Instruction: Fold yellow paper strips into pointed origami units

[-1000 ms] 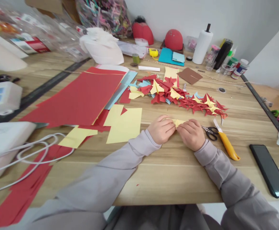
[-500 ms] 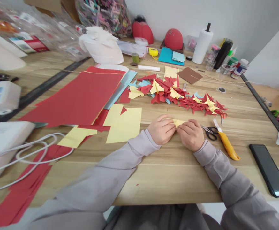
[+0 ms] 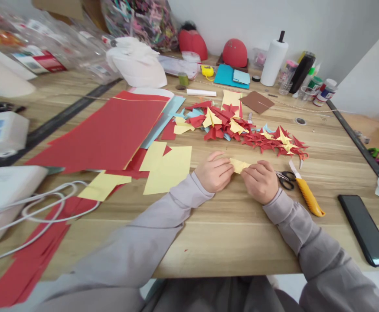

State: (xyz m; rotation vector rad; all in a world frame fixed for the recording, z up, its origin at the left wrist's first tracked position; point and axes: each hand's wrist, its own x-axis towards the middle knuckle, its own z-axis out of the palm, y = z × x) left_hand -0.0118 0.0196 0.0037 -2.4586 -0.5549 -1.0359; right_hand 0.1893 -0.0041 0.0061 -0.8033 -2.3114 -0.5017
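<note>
A small folded piece of yellow paper spans the gap between my two hands, just above the wooden table. My left hand pinches its left end, fingers closed. On the other end, my right hand is closed too, its fingertips pressed on the paper. Beyond my hands lies a long heap of folded red paper pieces, mixed with yellow and blue ones such as a yellow folded piece. Black-handled scissors and a yellow-handled utility knife rest right of my right hand.
Yellow sheets and large red sheets lie to the left. A black phone is at the right edge. White cables loop over red strips at the left. Bottles and a white paper roll stand at the back.
My left hand has shifted slightly left, away from my right hand. More of the yellow paper shows between them, now looking flatter. Both hands keep their hold.
</note>
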